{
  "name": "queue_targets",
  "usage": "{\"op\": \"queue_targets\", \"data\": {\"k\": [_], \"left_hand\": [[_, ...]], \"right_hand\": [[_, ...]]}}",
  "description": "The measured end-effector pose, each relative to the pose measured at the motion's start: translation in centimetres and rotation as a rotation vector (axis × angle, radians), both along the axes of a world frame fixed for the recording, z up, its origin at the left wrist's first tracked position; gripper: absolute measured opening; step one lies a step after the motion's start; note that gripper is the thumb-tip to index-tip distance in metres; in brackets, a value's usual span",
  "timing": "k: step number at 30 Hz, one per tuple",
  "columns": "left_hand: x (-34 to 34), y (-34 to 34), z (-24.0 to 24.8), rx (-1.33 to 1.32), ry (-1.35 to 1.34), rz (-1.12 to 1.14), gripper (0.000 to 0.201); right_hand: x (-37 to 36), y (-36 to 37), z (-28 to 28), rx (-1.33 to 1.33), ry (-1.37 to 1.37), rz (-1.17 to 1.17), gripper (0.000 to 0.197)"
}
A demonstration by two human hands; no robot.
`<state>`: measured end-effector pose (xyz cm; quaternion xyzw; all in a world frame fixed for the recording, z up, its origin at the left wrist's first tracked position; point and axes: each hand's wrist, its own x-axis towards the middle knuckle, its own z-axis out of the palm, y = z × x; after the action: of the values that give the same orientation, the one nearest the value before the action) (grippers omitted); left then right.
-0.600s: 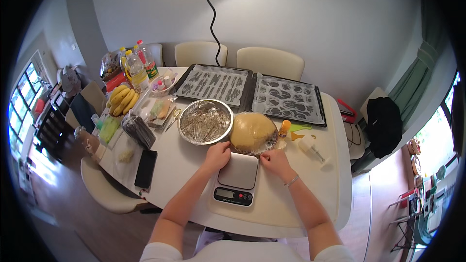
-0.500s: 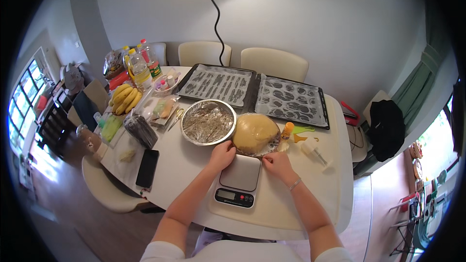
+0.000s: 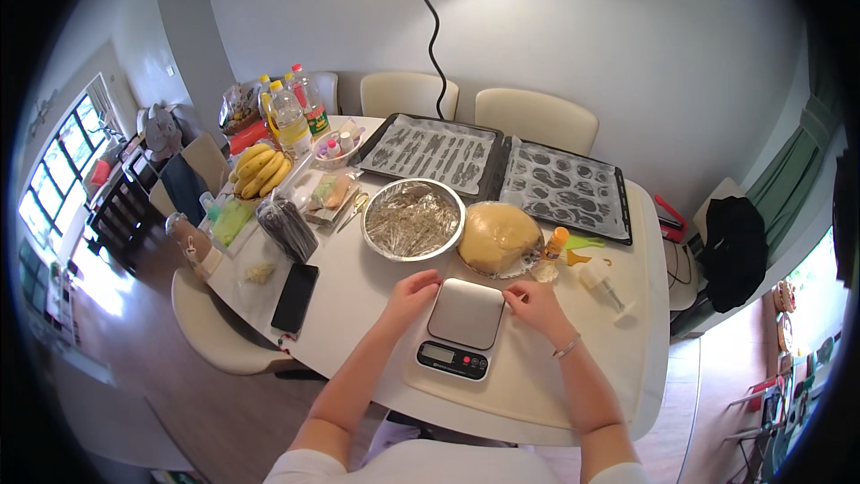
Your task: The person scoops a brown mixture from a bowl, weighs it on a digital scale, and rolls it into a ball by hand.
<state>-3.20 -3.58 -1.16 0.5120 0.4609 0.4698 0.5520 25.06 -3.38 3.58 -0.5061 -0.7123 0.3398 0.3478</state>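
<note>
A kitchen scale [image 3: 466,314] with a grey metal platform and a black front panel lies in front of me. My left hand [image 3: 414,294] is beside the platform's far left corner, its fingers loosely stretched and holding nothing. Close to the far right corner is my right hand [image 3: 535,301], fingers bent and thumb near the edge, with nothing seen in it. Just beyond the scale sits a large smooth yellow dough mound [image 3: 499,237] under clear film. A metal bowl [image 3: 369,231] covered with crinkled cling film stands to its left.
Two black baking trays [image 3: 502,170] with patterned liners lie at the back. Bananas [image 3: 260,170], oil bottles [image 3: 291,121], a dark plastic packet [image 3: 287,229] and a phone [image 3: 295,298] are on the left. An orange-capped bottle [image 3: 556,243] and a white pump-like tool [image 3: 605,289] lie right.
Both hands have drawn back from the near edge of the dough mound to the sides of the scale. The whole view has shifted slightly; the scale and bowl keep their places.
</note>
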Motion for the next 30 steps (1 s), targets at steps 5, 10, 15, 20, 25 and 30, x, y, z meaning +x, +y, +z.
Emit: {"op": "queue_targets", "data": {"k": [5, 10, 15, 20, 25, 30], "left_hand": [[-3.2, 0.2, 1.6, -0.136, -0.417, 0.411, 0.035], [-4.8, 4.4, 0.9, -0.027, -0.444, 0.437, 0.033], [-5.2, 3.5, 1.3, 0.013, -0.409, 0.490, 0.024], [-7.3, -1.3, -0.1, 0.038, -0.382, 0.488, 0.021], [-6.4, -6.1, 2.3, -0.001, -0.409, 0.429, 0.023], [-5.3, -8.4, 1.2, -0.005, -0.531, 0.464, 0.028]], "right_hand": [[0.1, 2.0, 1.0, -0.016, 0.019, -0.060, 0.020], [-4.5, 2.7, 2.2, -0.233, 0.138, 0.065, 0.021], [-6.4, 1.6, 2.3, -0.151, 0.100, 0.174, 0.020], [-6.0, 0.2, 2.5, -0.047, 0.037, 0.192, 0.018], [-7.7, -0.6, 2.9, -0.085, 0.036, 0.221, 0.017], [-8.7, -1.7, 2.5, -0.289, 0.151, 0.238, 0.017]]}}
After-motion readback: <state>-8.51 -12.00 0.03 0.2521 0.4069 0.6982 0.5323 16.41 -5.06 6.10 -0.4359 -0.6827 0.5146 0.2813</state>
